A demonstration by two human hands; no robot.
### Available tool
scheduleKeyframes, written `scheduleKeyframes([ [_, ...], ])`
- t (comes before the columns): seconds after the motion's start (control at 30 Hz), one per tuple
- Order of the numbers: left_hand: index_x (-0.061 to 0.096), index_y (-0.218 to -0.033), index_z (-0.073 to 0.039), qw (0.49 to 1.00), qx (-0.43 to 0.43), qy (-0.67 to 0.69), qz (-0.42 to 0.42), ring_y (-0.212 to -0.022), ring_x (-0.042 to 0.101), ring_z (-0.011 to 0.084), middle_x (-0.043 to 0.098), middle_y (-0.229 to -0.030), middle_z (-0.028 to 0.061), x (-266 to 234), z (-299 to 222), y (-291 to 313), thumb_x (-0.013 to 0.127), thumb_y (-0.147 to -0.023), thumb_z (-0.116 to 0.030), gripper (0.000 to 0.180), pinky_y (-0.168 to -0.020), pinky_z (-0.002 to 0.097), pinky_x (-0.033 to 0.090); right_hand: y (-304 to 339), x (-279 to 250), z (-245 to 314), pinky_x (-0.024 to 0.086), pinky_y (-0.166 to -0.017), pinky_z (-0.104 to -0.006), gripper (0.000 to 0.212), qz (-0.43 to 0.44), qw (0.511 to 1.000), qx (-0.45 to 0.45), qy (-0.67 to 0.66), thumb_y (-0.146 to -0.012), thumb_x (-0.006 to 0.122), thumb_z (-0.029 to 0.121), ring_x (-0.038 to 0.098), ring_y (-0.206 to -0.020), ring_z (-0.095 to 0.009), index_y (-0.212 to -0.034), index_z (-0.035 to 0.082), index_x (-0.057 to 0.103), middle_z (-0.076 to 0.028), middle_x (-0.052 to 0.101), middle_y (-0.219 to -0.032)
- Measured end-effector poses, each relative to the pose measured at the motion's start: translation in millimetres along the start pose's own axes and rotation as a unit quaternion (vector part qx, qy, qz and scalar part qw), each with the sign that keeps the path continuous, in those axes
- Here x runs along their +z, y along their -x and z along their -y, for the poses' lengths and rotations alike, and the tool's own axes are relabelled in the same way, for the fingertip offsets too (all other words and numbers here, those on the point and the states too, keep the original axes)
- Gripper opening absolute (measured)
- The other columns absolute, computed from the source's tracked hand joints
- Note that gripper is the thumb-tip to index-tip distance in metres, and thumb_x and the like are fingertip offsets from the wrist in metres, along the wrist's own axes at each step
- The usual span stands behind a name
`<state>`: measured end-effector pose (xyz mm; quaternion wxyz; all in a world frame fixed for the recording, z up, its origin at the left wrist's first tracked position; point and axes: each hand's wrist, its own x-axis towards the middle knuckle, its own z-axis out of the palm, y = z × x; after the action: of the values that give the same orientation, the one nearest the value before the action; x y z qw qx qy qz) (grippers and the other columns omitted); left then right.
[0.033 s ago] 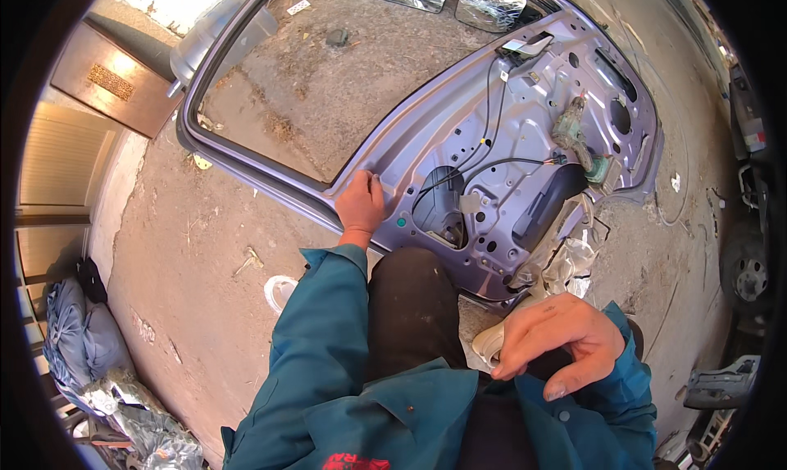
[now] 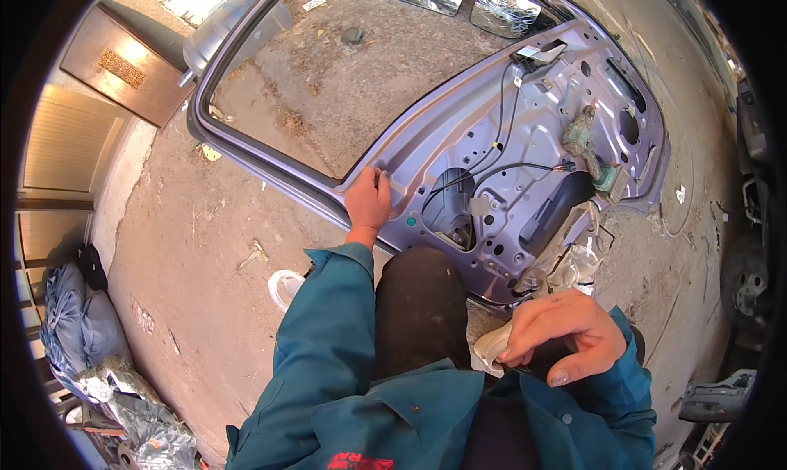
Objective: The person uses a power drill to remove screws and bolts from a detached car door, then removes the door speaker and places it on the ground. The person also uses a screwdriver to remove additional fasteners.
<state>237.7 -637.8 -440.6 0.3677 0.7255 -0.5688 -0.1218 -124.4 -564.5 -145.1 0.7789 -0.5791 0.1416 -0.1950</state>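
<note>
Resting on purple car door (image 2: pixel 537 142) lying on floor (image 2: pixel 197 249), left hand (image 2: pixel 368 199) curls fingers; grip hard to tell. Right hand (image 2: pixel 567 336) well apart, near beige shoe (image 2: pixel 491 347), thumb spread from fingers.

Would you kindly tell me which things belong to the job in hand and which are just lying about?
Likely the job:
- purple car door, touched by left hand
- greenish tool on the door

Apparently lying about:
- white ring
- blue bundle

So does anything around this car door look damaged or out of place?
Yes: toward the far side of the purple car door, the right-hand mirror shows branching lines, as if cracked. Crumpled clear film bunches at the door's near edge.
</note>
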Motion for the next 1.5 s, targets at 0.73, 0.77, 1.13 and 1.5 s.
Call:
scheduleKeyframes([
  [0.73, 0.064, -0.128, 0.012, 0.757, -0.558, 0.313, -0.135, -0.105, 0.074, 0.0286, 0.070, -0.116, 0.0209, -199, 259, 254, 0.057, -0.100, 0.008, 0.029, -0.094, 0.0403, 0.067, -31, -32, -105, 0.058, -0.080, -0.0304, 0.048, -0.174, 0.971, 0.161, -0.029, -0.096, 0.075, 0.031, 0.070, -0.089, -0.016, -0.127, -0.006, 0.076, -0.012, 0.077, -0.105],
  [0.77, 0.066, -0.127, 0.011, 0.768, -0.556, 0.290, -0.129, -0.104, 0.074, 0.0282, 0.072, -0.114, 0.0200, -196, 262, 252, 0.058, -0.100, 0.007, 0.029, -0.092, 0.0391, 0.066, -30, -33, -108, 0.058, -0.080, -0.0304, 0.048, -0.177, 0.970, 0.165, -0.032, -0.097, 0.074, 0.031, 0.070, -0.090, -0.015, -0.128, -0.006, 0.076, -0.012, 0.077, -0.106],
  [1.13, 0.076, -0.130, 0.004, 0.824, -0.540, 0.135, -0.109, -0.124, 0.072, 0.0313, 0.077, -0.132, 0.0208, -185, 274, 253, 0.053, -0.100, -0.001, 0.038, -0.107, 0.0432, 0.054, -19, -36, -121, 0.061, -0.080, -0.0308, 0.043, -0.219, 0.957, 0.185, -0.053, -0.099, 0.070, 0.025, 0.071, -0.091, -0.016, -0.130, -0.005, 0.075, -0.012, 0.077, -0.107],
  [1.5, 0.073, -0.124, 0.002, 0.832, -0.471, 0.255, -0.146, -0.105, 0.076, 0.0201, 0.081, -0.115, 0.0117, -168, 209, 252, 0.057, -0.108, -0.008, 0.026, -0.088, 0.0346, 0.058, -16, -52, -173, 0.054, -0.071, -0.0259, 0.029, -0.284, 0.892, 0.327, 0.127, -0.112, 0.061, 0.020, 0.070, -0.083, -0.012, -0.123, -0.001, 0.078, -0.004, 0.077, -0.097],
])
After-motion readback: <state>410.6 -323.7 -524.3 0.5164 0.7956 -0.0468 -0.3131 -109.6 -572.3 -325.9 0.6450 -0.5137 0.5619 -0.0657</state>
